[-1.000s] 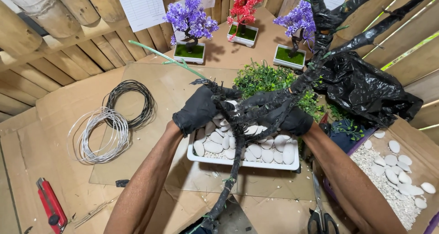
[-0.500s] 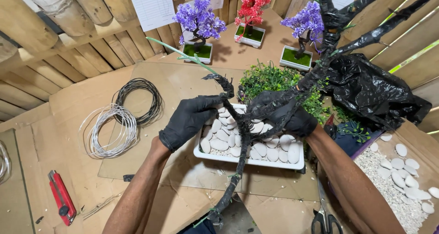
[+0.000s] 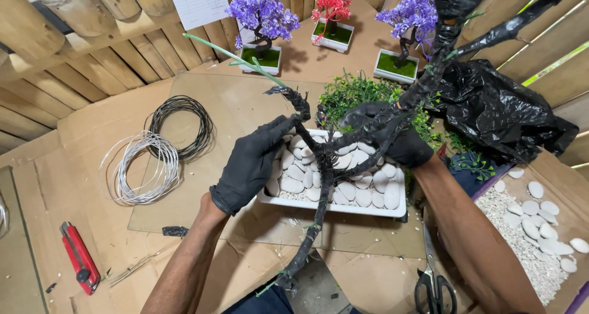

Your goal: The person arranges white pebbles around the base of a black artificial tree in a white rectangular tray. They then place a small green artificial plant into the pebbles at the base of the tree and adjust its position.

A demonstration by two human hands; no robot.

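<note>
One head-worn camera looks steeply down, close over the cardboard-covered table (image 3: 73, 167).

A white rectangular sheet of paper with faint printed lines (image 3: 197, 1) hangs against the wooden log wall at the top, left of centre, its upper edge cut off by the frame. A crumpled, glossy black plastic bag (image 3: 500, 108) lies slumped at the right, against the slatted wall and just beside green artificial foliage (image 3: 356, 93). No screens are visible.
</note>
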